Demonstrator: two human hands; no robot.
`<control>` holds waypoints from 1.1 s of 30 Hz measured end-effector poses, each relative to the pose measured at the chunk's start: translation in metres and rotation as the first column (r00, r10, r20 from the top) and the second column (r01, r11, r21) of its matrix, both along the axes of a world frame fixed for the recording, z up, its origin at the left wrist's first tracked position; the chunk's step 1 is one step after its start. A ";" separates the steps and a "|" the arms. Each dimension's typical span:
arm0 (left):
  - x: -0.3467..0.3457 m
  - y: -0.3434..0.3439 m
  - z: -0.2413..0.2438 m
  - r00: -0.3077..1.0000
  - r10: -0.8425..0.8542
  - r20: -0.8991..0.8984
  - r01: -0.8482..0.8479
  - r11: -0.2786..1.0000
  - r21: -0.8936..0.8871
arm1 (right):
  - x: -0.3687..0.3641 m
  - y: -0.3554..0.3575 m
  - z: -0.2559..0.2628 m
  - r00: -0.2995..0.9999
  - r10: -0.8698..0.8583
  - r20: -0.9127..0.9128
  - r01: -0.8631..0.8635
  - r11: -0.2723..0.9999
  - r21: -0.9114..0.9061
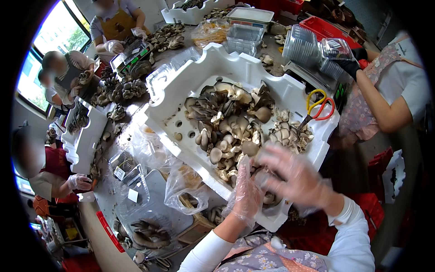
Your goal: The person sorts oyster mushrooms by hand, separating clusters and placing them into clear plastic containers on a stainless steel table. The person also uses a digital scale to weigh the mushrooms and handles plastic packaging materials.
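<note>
A white foam crate point(176, 142) stands before me, holding a heap of oyster mushrooms point(234, 125) with grey-brown caps. My left hand point(246, 199), in a clear plastic glove, is at the crate's near side with its fingers pointing up. Beside it my right hand point(294, 176), gloved too, is blurred over the near right of the heap. Mushrooms show between and below my hands; whether either hand grips one is unclear. Scissors point(317, 105) with a yellow and a red handle stick into the mushrooms by the crate's right wall.
Left of the crate are plastic bags point(185, 190), a clear clamshell box point(131, 183) and a scale point(170, 200). Stacked clear trays point(300, 47) stand at the back right, near a person in black gloves point(353, 64). Several co-workers handle mushrooms across the table. Red crates point(363, 207) sit low at right.
</note>
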State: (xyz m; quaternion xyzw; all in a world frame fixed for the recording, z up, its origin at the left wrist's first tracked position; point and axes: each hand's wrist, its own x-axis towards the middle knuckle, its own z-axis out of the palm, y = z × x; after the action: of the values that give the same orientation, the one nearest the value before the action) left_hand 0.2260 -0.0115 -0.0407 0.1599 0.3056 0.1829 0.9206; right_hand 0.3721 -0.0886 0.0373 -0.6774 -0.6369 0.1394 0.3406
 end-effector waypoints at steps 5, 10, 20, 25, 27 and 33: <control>-0.025 0.001 -0.029 0.996 0.091 -0.002 -0.091 0.995 0.034 | -0.088 -0.007 0.009 0.906 0.224 0.358 -0.176 0.971 -0.162; -0.033 -0.003 0.009 1.000 0.016 0.012 -0.013 0.974 -0.225 | -0.077 -0.025 0.018 0.950 0.298 0.092 -0.312 0.913 0.265; -0.040 0.004 0.017 0.904 0.245 0.352 -0.161 0.954 -0.252 | -0.013 -0.028 0.014 0.888 -0.315 -0.334 0.371 0.921 0.117; -0.073 0.014 0.034 0.902 0.224 0.369 -0.159 0.967 -0.198 | -0.042 -0.015 0.026 0.950 -0.091 -0.300 0.134 0.983 0.128; -0.095 0.016 0.016 0.809 0.126 0.574 -0.077 0.991 -0.110 | -0.054 -0.004 0.032 0.952 -0.001 -0.305 0.056 0.984 0.170; -0.166 -0.009 0.020 0.922 0.164 0.352 -0.215 0.971 0.108 | -0.093 0.037 0.055 0.899 0.423 -0.115 -0.419 0.906 0.061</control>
State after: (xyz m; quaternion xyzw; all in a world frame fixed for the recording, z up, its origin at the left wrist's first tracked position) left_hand 0.0598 -0.0206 -0.0209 0.1618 0.1419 0.3178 0.9234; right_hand 0.2794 -0.0515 0.0919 -0.5078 -0.7478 0.2409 0.3534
